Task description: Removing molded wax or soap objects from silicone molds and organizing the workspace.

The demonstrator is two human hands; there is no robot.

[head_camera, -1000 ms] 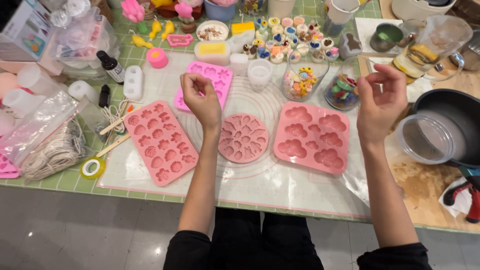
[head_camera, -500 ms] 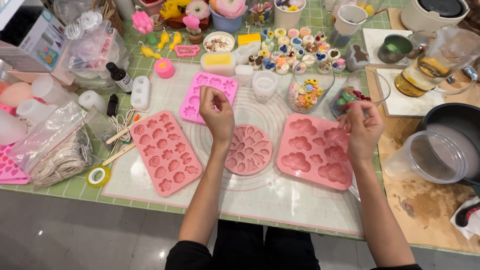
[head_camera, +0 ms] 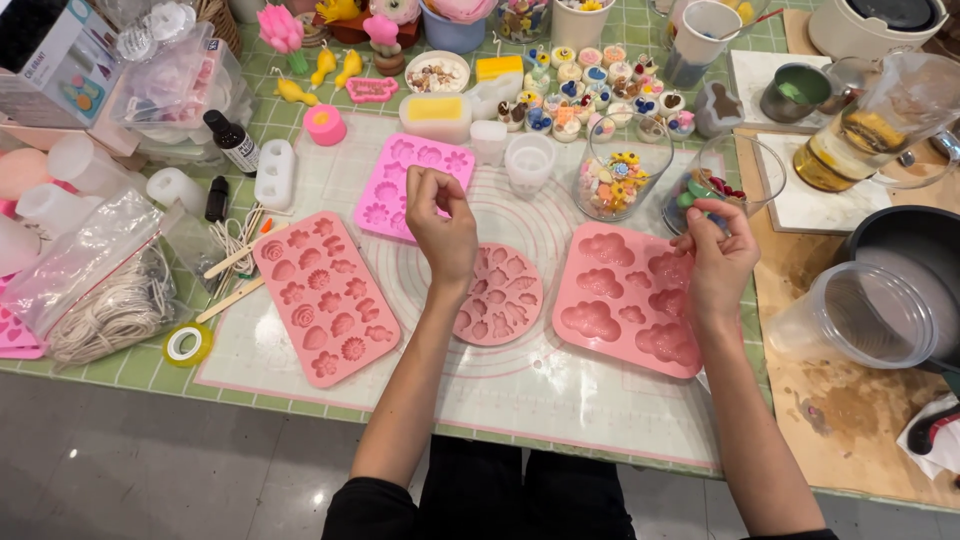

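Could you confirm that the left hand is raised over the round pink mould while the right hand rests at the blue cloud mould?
Not quite: in the head view the cloud mould is pink, not blue. The left hand is over the round pink mould, and the right hand is at the cloud mould's far edge.

A single head-worn camera looks steeply down from close above the round pink mould, facing away from the wearer across the mat, with both forearms entering from the bottom edge and craft clutter filling the far side.
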